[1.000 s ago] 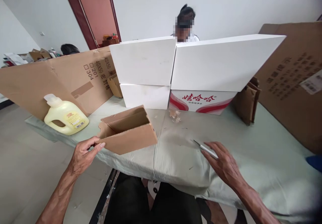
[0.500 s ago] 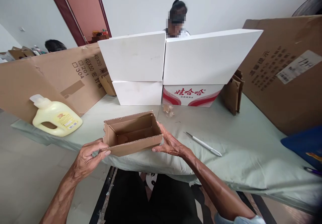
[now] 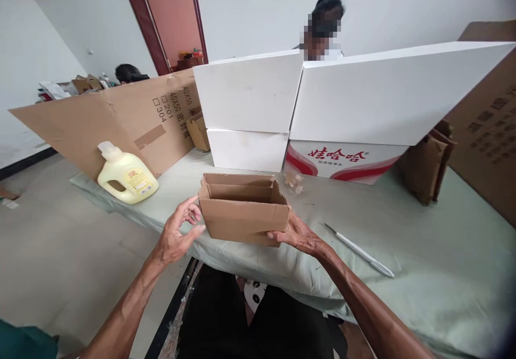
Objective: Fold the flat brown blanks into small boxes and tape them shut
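Observation:
A small open-topped cardboard box (image 3: 244, 220) stands near the front edge of the cloth-covered table (image 3: 363, 216), its front wall facing me. My right hand (image 3: 296, 232) grips its right end, the thumb on the front wall and the other fingers partly hidden behind the end. Just off the left end is my left hand (image 3: 181, 232), fingers apart and curved, holding nothing. To the right of the box lies a slim white craft knife (image 3: 360, 251), its blade pointing away to the left.
White boxes (image 3: 250, 95) are stacked behind the cardboard box. A yellow detergent bottle (image 3: 129, 175) stands at the left, before a large cardboard panel (image 3: 116, 117). Folded cardboard (image 3: 427, 163) is at the right. A person (image 3: 322, 26) is beyond the stack. Clear tape scraps (image 3: 293, 181) lie behind the box.
My left hand has let go of the box's left end and opened. The box has tipped so its front wall shows more. The view has swung left.

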`<state>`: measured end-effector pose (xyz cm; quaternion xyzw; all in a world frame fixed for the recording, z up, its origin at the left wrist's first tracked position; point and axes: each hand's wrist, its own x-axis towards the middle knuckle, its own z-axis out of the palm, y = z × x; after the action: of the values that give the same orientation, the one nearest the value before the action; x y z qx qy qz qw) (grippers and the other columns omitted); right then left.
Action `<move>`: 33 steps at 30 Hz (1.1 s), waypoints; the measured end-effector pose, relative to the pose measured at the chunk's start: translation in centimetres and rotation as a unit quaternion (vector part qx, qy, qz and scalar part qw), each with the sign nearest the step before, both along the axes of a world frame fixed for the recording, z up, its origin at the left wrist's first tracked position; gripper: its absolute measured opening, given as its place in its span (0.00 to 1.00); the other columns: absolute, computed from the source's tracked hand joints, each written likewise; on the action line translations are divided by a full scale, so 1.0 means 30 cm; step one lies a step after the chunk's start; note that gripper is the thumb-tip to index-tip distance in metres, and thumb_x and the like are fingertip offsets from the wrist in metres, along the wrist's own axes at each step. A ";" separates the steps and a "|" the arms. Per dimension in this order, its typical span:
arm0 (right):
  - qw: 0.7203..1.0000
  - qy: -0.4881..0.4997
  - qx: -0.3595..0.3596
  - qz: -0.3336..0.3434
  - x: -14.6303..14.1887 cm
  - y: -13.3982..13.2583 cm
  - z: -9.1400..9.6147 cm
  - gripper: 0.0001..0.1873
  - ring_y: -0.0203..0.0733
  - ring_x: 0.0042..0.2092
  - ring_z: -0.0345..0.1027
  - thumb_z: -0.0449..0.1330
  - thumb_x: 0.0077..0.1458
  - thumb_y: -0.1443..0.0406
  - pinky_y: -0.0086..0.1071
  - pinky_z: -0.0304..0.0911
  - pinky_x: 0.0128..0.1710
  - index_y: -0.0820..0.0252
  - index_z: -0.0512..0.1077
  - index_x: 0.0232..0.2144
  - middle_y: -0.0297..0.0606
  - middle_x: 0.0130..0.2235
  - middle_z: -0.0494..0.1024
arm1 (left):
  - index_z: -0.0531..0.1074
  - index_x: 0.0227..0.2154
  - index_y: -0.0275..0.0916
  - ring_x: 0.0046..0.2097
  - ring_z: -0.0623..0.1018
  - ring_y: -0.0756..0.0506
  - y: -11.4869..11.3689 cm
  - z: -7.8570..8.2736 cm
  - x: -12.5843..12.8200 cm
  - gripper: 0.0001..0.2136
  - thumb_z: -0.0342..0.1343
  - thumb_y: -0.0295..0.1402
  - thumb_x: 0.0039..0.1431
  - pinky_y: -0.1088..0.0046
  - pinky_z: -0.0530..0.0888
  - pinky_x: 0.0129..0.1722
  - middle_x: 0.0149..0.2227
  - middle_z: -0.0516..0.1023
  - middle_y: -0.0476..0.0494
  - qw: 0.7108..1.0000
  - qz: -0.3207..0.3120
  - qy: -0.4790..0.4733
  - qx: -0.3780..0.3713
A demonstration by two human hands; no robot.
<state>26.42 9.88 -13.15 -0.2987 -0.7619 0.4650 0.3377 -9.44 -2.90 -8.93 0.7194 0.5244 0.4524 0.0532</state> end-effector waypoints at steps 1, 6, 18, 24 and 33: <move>1.000 0.003 -0.015 -0.007 0.005 -0.004 -0.002 0.64 0.69 0.75 0.57 0.74 0.53 0.37 0.61 0.62 0.72 0.50 0.51 0.80 0.53 0.72 0.66 | 0.60 0.74 0.45 0.47 0.83 0.42 -0.006 -0.037 0.002 0.34 0.60 0.30 0.68 0.66 0.82 0.47 0.51 0.80 0.39 0.999 0.012 0.040 0.012; 0.996 0.027 -0.088 -0.018 0.021 -0.010 -0.016 0.60 0.69 0.72 0.63 0.72 0.55 0.38 0.60 0.68 0.69 0.49 0.54 0.79 0.51 0.71 0.70 | 0.48 0.79 0.51 0.61 0.81 0.27 -0.020 -0.236 0.024 0.49 0.64 0.21 0.60 0.47 0.83 0.56 0.71 0.67 0.24 0.956 0.042 0.289 0.009; 0.913 0.102 -0.393 0.039 0.136 -0.012 0.048 0.38 0.62 0.66 0.76 0.63 0.65 0.36 0.57 0.67 0.71 0.54 0.78 0.62 0.48 0.65 0.81 | 0.51 0.78 0.50 0.72 0.72 0.27 0.015 -0.030 0.063 0.51 0.73 0.28 0.56 0.48 0.81 0.64 0.78 0.55 0.25 0.970 -0.123 0.209 -0.015; 0.904 0.063 -0.415 0.076 0.206 -0.036 0.073 0.42 0.62 0.63 0.77 0.53 0.66 0.30 0.60 0.75 0.60 0.48 0.75 0.65 0.47 0.62 0.82 | 0.58 0.72 0.44 0.73 0.70 0.27 0.023 0.080 0.100 0.42 0.70 0.34 0.58 0.47 0.75 0.68 0.75 0.63 0.25 0.975 -0.175 0.138 -0.021; 0.926 -0.104 -0.354 0.083 0.219 -0.085 0.183 0.52 0.50 0.39 0.84 0.47 0.61 0.23 0.39 0.78 0.41 0.60 0.82 0.49 0.51 0.47 0.86 | 0.79 0.46 0.41 0.36 0.75 0.47 0.066 0.106 0.172 0.09 0.57 0.32 0.67 0.71 0.74 0.36 0.45 0.83 0.43 0.986 -0.094 -0.012 -0.136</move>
<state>32.99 7.32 -7.64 -0.3813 -0.6003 0.6974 0.0886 -4.29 -0.92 -5.76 0.7462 0.5103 0.3783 0.1993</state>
